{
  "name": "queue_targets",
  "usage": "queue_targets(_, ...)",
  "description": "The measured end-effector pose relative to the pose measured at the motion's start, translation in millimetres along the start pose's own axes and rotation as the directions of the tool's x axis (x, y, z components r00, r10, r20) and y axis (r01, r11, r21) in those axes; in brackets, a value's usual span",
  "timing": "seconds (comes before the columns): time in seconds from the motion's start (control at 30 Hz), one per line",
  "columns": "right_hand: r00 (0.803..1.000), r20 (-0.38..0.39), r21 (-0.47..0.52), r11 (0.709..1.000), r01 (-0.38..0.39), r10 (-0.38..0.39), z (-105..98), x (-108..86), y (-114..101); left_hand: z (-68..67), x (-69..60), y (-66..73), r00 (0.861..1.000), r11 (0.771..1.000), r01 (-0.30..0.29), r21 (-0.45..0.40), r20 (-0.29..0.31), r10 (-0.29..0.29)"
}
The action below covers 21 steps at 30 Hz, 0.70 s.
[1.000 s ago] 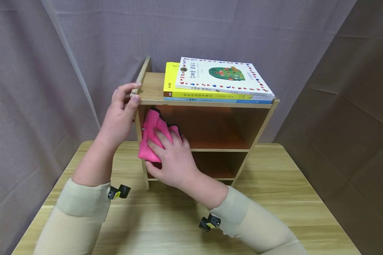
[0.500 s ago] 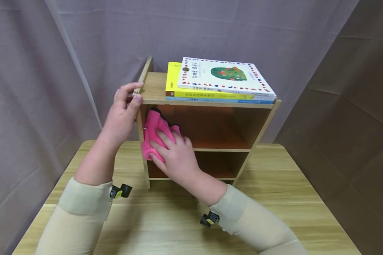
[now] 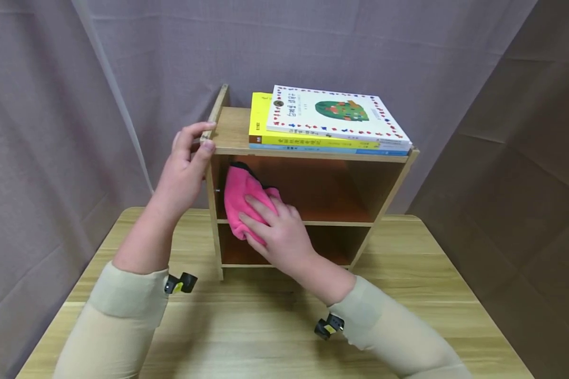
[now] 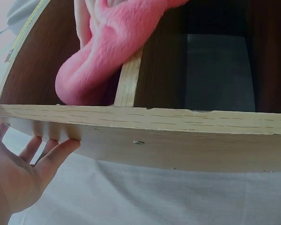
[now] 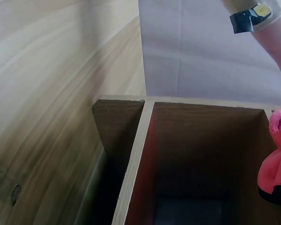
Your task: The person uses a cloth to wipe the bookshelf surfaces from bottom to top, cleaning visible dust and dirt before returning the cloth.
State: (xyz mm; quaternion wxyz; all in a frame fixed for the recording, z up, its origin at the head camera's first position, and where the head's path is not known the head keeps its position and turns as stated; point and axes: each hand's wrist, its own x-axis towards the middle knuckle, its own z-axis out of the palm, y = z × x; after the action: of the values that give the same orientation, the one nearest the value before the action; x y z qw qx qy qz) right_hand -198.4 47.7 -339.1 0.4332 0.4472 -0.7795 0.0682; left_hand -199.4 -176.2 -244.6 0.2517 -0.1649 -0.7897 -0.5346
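Observation:
A small wooden bookshelf [image 3: 294, 223] stands on the table with its compartments facing me. My left hand [image 3: 179, 176] grips the top of its left side panel, thumb at the front edge; in the left wrist view the other fingers [image 4: 61, 154] touch the panel's outer face. My right hand [image 3: 286, 237] holds a pink cloth [image 3: 241, 196] with a dark border at the left of the upper compartment. Part of the cloth hangs over the front edge of the middle shelf board. The palm side of the right hand is hidden.
On the bookshelf's top lie stacked books: a white one [image 3: 296, 108] uppermost, a yellow one [image 3: 259, 118] beneath, a blue one [image 3: 308, 149] at the bottom. A wood-grain table [image 3: 237, 326] lies under everything. Grey curtains [image 3: 180, 47] hang behind and at the sides.
My right hand has moved to the right with the pink cloth, away from the left side panel's front edge. The left hand keeps its hold on the panel.

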Motion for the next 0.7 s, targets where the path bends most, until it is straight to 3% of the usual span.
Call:
queue_targets(0.23, 1.0, -0.018, 0.084, 0.996, 0.007, -0.006, -11.2, -12.9, 11.1, 0.5, -0.2, 1.9, 1.0, 1.0, 0.012, 0.003, 0.006, -0.012)
queue_targets(0.7, 0.99, -0.143, 0.196, 0.98, 0.023, 0.006, -33.5, -37.8, 24.1, 1.1, 0.1, 1.0, 1.0, 1.0, 0.005, -0.008, -0.005, -0.005)
